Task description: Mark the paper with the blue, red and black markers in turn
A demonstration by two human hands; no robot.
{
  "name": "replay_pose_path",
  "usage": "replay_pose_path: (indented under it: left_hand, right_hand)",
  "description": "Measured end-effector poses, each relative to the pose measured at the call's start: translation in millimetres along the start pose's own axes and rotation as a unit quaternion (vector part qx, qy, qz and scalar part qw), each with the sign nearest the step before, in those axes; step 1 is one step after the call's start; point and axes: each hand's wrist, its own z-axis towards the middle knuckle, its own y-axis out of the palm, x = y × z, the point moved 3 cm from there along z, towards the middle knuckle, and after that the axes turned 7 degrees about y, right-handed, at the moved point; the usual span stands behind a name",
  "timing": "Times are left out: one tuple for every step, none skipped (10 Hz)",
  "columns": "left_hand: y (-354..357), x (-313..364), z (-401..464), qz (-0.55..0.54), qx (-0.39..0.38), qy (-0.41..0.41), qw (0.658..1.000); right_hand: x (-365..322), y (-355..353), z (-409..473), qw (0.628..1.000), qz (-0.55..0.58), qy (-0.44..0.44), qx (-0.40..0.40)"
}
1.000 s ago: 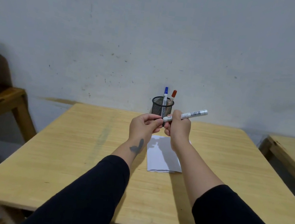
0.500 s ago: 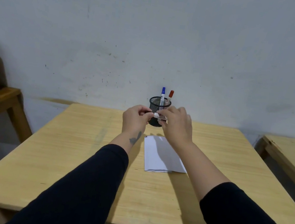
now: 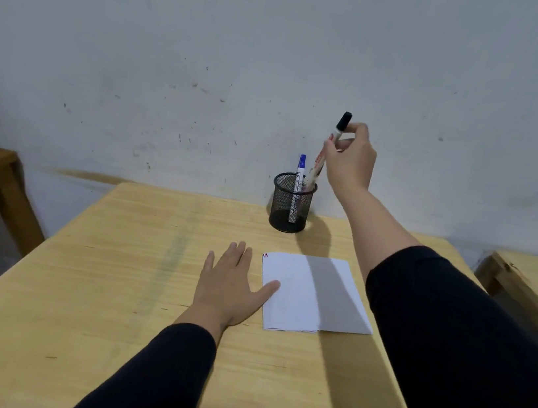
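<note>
Head cam: right hand [image 3: 349,161] is pinching the black marker [image 3: 333,143] over the mesh pen cup [image 3: 292,203], its lower end inside the rim next to the blue marker [image 3: 300,173]. Left hand [image 3: 232,285] lies flat and empty on the table [image 3: 111,285], thumb touching the paper [image 3: 292,297].

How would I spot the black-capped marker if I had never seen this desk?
Find the black mesh pen cup at the far edge of the wooden desk, by the wall. The right hand holds the black-capped marker upright above the cup, lower end at the rim. The blue-capped marker beside it stands in the cup untouched.
</note>
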Motion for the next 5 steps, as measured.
replay_pose_path:
  left_hand:
    - [-0.3, 1.0, 0.6, 0.007, 0.001, -0.006, 1.0]
    - [-1.1, 0.0, 0.7, 0.01, 0.003, -0.008, 1.0]
    - [-1.8, -0.3, 0.6, 0.01, 0.006, -0.01, 1.0]
    - [-1.5, 0.4, 0.5, 0.01, 0.0, -0.01, 1.0]
    - [-4.0, 1.7, 0.6, 0.01, 0.01, -0.01, 1.0]
  right_hand:
    - [15.6, 16.4, 6.2, 0.999, -0.031, 0.029, -0.016]
    - [37.4, 32.6, 7.8, 0.992, -0.093, 0.074, -0.033]
    - [56.7, 42.4, 3.4, 0.978, -0.158, 0.135, -0.037]
    - [65.5, 48.7, 3.3, 0.964, -0.199, 0.172, -0.031]
    - [64.1, 53.9, 7.1, 0.964, -0.182, 0.189, -0.039]
